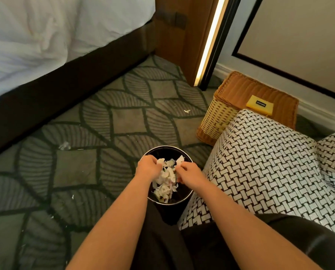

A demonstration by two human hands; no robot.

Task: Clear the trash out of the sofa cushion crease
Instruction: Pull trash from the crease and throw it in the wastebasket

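where hands [148, 166] meet, bin [190, 192] half hidden

Hotel-style bedroom, white-sheeted bed [36, 36], patterned carpet [104, 117], wicker basket [231, 106], woven-print sofa [264, 162]

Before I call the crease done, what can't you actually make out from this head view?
- Sofa crease: the gap between the cushions runs off the right edge; its inside isn't visible.
- Bin: its depth and floor are hidden by paper scraps and both hands.
- Left hand and right hand: fingertips are buried in the scraps, so grip is unclear.
- Carpet specks: too small to identify.
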